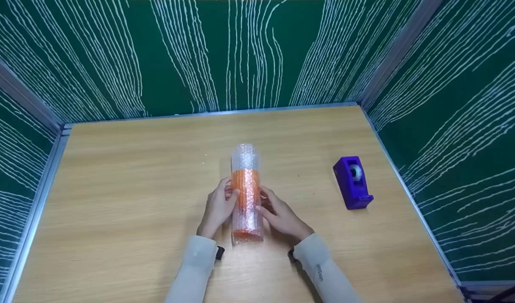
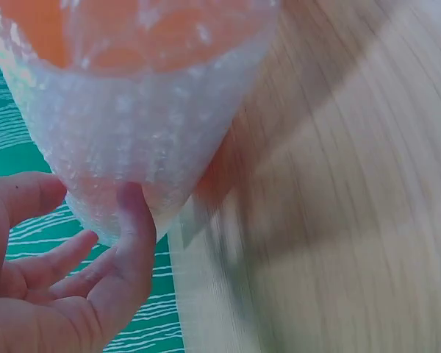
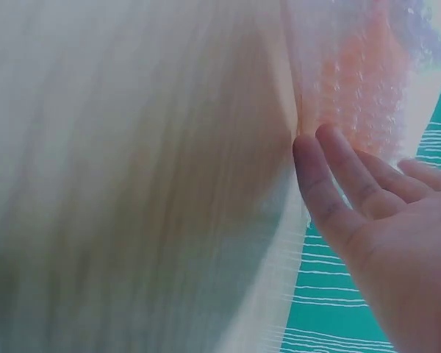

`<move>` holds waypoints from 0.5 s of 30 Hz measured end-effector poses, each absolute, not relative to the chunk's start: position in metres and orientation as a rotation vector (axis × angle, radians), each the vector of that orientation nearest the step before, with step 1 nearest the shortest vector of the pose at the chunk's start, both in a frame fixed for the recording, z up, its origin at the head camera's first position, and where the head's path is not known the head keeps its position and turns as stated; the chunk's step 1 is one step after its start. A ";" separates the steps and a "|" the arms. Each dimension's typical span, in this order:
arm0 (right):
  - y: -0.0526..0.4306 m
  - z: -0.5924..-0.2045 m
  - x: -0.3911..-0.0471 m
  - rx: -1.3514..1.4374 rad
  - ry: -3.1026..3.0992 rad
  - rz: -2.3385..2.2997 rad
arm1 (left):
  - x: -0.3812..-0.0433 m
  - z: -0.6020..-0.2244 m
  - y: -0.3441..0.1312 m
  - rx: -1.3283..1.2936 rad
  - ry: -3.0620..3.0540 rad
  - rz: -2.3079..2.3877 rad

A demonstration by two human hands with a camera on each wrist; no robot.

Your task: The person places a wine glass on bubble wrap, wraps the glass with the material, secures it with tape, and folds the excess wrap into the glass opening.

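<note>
An orange cylinder in clear bubble wrap (image 1: pixel 246 189) lies lengthwise on the table in the head view, its wrap reaching past the orange at the far end. My left hand (image 1: pixel 219 206) holds its left side, thumb on the wrap and bent fingers at the edge. On the opposite side, my right hand (image 1: pixel 284 216) touches the wrap with fairly straight fingers. The left wrist view shows the bubble wrap (image 2: pixel 132 125) close up, with the left fingertips against it. In the right wrist view, fingertips of the right hand (image 3: pixel 397 220) meet the wrap's edge.
A purple tape dispenser (image 1: pixel 353 185) with a roll of clear tape stands on the right of the wooden table (image 1: pixel 135 176). Green panels with white lines (image 1: pixel 257 54) border the back and both sides. Small white specks lie left of the wrapped cylinder.
</note>
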State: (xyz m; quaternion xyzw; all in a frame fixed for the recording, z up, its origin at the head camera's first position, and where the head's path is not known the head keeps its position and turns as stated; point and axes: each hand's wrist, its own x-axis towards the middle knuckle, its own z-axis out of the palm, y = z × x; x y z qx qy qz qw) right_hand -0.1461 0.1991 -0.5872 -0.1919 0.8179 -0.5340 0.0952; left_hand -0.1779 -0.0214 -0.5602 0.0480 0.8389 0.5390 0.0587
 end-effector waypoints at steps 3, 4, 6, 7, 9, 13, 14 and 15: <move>0.199 -0.586 -0.147 -0.536 2.447 -1.552 | -0.179 -0.560 -0.020 0.136 2.544 1.619; 0.199 -0.585 -0.147 -0.514 2.462 -1.534 | -0.178 -0.560 -0.020 0.135 2.553 1.607; 0.199 -0.584 -0.147 -0.474 2.506 -1.489 | -0.178 -0.560 -0.019 0.133 2.578 1.577; 0.199 -0.584 -0.147 -0.459 2.532 -1.461 | -0.178 -0.560 -0.019 0.130 2.582 1.572; 0.200 -0.584 -0.147 -0.431 2.567 -1.434 | -0.178 -0.561 -0.018 0.128 2.577 1.570; 0.200 -0.583 -0.145 -0.397 2.600 -1.418 | -0.177 -0.561 -0.016 0.135 2.533 1.613; 0.200 -0.583 -0.144 -0.391 2.595 -1.423 | -0.177 -0.561 -0.016 0.140 2.525 1.623; 0.200 -0.582 -0.144 -0.381 2.596 -1.414 | -0.177 -0.562 -0.015 0.144 2.518 1.630</move>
